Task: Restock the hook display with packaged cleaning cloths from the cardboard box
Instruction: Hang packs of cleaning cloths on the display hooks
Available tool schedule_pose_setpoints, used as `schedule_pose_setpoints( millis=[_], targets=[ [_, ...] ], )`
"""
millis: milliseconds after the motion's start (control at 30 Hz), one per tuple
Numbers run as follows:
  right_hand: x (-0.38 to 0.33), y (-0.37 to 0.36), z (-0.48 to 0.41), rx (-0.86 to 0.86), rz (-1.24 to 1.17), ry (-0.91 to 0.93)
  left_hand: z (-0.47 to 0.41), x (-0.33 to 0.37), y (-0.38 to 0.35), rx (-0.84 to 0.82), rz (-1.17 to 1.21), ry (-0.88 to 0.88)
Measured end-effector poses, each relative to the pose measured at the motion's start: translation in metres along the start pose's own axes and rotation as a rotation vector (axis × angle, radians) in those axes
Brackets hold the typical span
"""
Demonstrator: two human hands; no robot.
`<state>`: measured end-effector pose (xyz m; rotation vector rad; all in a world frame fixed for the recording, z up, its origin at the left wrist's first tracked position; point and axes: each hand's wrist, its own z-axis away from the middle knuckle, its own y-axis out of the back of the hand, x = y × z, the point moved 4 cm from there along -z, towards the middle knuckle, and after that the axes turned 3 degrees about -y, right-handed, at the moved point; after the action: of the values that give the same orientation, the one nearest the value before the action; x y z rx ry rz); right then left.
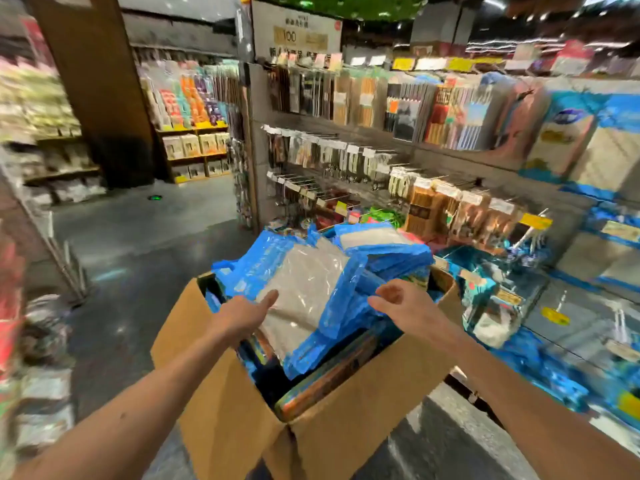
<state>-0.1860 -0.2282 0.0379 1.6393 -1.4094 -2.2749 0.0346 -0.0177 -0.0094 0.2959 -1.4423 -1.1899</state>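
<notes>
We look down into an open cardboard box (221, 393) heaped with packaged cleaning cloths. The topmost pack (304, 289) is a clear sleeve with blue ends over a grey cloth. It lies flat side up and tilted, its long axis running from the near side of the box up and away from us. More blue packs (381, 244) are piled behind it.

The box stands in a shop aisle on a dark grey, glossy floor (145, 230). To the right a hook display (346, 161) carries rows of hanging packets. Further right hang larger blue-bordered cloth packs (588, 147), heavily blurred. Shelves of goods line the far wall.

The left hand (242, 317) meets the pack's left edge, its thumb laid straight across the clear front. Its other fingers drop out of sight beside the pack, so we cannot tell whether they grip. The right hand (405, 306) is at the pack's right blue edge, fingers loosely curled and holding nothing. Whether it touches the plastic is unclear.
</notes>
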Motion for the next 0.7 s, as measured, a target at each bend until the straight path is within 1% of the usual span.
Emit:
schedule_pose_setpoints(
  millis=[67,133,167,200,267,333,500,600,700],
  targets=[
    [-0.009,-0.001,-0.030,0.018,0.048,0.015,-0.015,-0.003,-0.008,-0.010,0.147,0.080],
    [-0.022,-0.001,-0.060,0.020,0.108,0.063,-0.022,0.001,-0.020,-0.066,0.397,0.133],
    [-0.026,-0.005,-0.078,0.009,0.114,0.086,-0.029,0.002,-0.027,-0.109,0.523,0.188],
    [-0.031,-0.009,-0.093,-0.011,0.131,0.099,-0.035,0.005,-0.032,-0.118,0.644,0.240],
    [-0.039,-0.016,-0.119,-0.058,0.164,0.120,-0.055,-0.002,-0.035,-0.026,0.794,0.275],
    [-0.046,-0.023,-0.144,-0.102,0.175,0.134,-0.074,-0.016,-0.033,0.111,0.784,0.251],
    [-0.052,-0.058,-0.190,-0.267,0.263,0.122,-0.084,-0.033,-0.012,0.256,0.840,0.293],
    [-0.058,-0.084,-0.198,-0.355,0.375,0.104,-0.081,-0.053,0.000,0.264,0.884,0.291],
    [-0.066,-0.101,-0.198,-0.354,0.444,0.093,-0.070,-0.072,0.005,0.208,0.907,0.315]
  ],
)
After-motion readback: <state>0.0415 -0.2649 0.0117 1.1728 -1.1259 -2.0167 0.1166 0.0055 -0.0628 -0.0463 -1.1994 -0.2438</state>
